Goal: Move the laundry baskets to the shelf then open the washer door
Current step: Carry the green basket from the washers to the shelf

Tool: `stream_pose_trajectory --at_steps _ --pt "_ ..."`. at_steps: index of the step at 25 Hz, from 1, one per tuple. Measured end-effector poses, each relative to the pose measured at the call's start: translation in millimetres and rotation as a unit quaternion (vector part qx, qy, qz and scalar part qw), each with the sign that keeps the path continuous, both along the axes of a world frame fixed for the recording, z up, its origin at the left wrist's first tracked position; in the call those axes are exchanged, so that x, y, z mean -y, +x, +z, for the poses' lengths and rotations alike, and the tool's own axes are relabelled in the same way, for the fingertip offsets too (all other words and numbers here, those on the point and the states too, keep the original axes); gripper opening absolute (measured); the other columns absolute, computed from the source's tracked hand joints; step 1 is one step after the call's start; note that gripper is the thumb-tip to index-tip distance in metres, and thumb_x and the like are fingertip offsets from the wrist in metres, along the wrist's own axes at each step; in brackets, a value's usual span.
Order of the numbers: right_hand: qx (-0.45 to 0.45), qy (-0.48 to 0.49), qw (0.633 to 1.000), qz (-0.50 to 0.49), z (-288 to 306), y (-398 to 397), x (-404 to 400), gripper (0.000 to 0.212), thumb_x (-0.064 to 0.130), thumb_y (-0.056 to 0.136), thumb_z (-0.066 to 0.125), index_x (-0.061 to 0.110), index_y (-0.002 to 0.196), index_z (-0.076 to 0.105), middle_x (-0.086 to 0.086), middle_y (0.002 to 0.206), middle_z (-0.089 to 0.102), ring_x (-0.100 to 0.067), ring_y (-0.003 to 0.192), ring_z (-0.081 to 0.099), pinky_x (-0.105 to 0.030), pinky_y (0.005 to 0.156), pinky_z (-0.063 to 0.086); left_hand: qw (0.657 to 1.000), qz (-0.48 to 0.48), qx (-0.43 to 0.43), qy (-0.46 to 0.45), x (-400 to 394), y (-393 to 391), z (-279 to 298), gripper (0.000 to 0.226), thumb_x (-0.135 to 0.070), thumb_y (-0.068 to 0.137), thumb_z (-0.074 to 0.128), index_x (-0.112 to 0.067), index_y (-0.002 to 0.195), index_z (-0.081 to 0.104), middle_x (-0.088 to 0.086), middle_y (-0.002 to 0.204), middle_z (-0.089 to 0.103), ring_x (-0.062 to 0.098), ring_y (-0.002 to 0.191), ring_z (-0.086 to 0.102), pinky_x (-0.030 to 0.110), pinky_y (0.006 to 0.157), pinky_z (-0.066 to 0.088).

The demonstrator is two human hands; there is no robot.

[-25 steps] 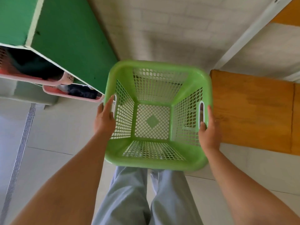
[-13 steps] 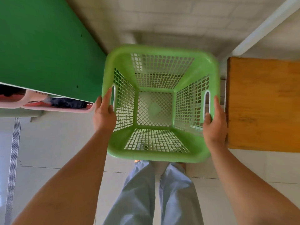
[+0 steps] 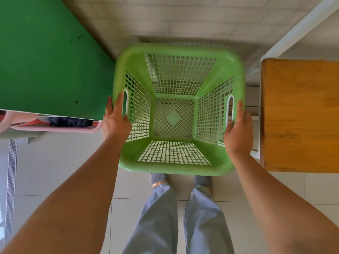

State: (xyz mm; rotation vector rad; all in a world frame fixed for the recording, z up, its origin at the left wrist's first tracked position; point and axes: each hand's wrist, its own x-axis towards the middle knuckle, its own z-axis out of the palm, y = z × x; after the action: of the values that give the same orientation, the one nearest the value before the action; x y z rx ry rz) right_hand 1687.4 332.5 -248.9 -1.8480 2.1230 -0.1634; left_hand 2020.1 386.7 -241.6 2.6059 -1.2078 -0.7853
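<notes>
While I look straight down, I have the green laundry basket held out in front of me at about waist level, empty, its mesh floor and walls showing the pale floor tiles through the holes. My left hand grips the basket's left wall at the handle slot — the thumb hooks over the rim to the inside while the fingers lie along the outside. My right hand clasps the right wall the same way, thumb by the white-edged handle slot, the rest of the hand wrapped outside the rim. Both hands are closed on the basket and carry it clear of the floor, above my feet and grey trousers.

To the left, the basket's rim sits just beside the green shelf unit; I cannot tell whether they touch. Under the shelf's top edge a pink basket with dark clothing inside pokes out. To the right stands a wooden tabletop, apart from the basket, with a white frame between them.
</notes>
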Motion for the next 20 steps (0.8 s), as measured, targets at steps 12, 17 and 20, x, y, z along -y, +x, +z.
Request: stream_pose_trajectory --at_steps 12,17,20 --pt "-0.070 0.113 0.988 0.078 125.0 -22.1 -82.2 0.060 0.028 0.100 0.040 0.014 0.154 0.017 -0.016 0.158 0.020 -0.031 0.145 0.021 -0.043 0.115 0.025 0.986 -0.112 -0.048 0.116 -51.2 -50.5 100.8 0.065 -0.036 0.098 0.044 -0.019 0.154 0.014 0.002 0.163 0.014 0.030 0.147 0.022 0.051 0.115 0.030" --pt "-0.059 0.133 0.989 0.014 193.2 -77.6 -150.6 0.059 0.033 0.101 0.038 0.014 0.153 0.018 -0.014 0.158 0.023 -0.029 0.145 0.023 -0.042 0.116 0.025 0.972 -0.215 -0.029 0.095 -78.5 -108.7 167.0 0.058 -0.034 0.100 0.040 -0.013 0.151 0.023 0.010 0.160 0.023 0.033 0.146 0.024 0.048 0.118 0.024" --pt "-0.061 0.138 0.988 -0.013 222.0 -117.5 -184.8 0.059 0.036 0.101 0.034 0.015 0.153 0.016 -0.012 0.159 0.020 -0.028 0.145 0.022 -0.043 0.117 0.025 0.954 -0.291 -0.006 0.074 -77.4 -145.5 200.4 0.055 -0.032 0.100 0.041 -0.009 0.149 0.030 0.015 0.156 0.029 0.035 0.143 0.028 0.047 0.116 0.025"
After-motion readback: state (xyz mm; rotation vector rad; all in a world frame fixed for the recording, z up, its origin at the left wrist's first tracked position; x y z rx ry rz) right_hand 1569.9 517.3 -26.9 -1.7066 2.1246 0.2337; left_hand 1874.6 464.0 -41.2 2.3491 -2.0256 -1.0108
